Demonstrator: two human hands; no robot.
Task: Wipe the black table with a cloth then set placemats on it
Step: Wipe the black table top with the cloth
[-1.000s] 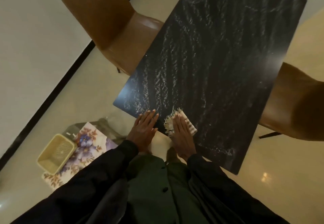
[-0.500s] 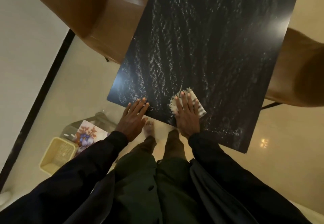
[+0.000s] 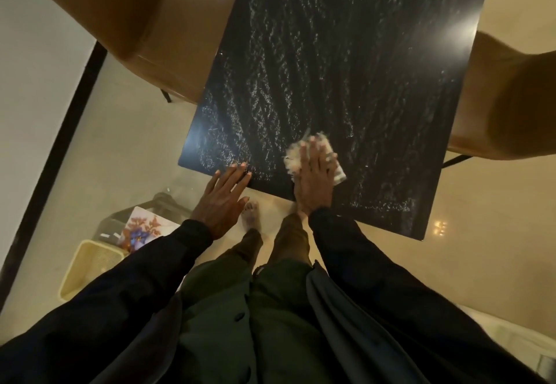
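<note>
I see my right hand point(image 3: 313, 179) lying flat on the cloth point(image 3: 293, 159), fingers straight and close together, palm pressing it down onto the black table point(image 3: 346, 68). Nothing is curled round the cloth; the hand only bears on it. The cloth is pale with a frayed fringe, and it sticks out to the left of my fingers and a little to the right. It sits near the table's near edge, roughly midway along that edge.

My left hand point(image 3: 224, 200) is also spread open, fingers straight. Its fingertips rest on the near edge of the table close to the left corner, and the palm hangs off past the edge. The two hands are apart, with bare tabletop between them.

The tabletop shows whitish streaks across most of its surface. A brown chair point(image 3: 120, 22) stands at its left side and another brown chair point(image 3: 511, 107) at its right. On the floor to my left I see a floral-printed mat point(image 3: 144, 227) beside a pale yellow basket point(image 3: 87, 269).
</note>
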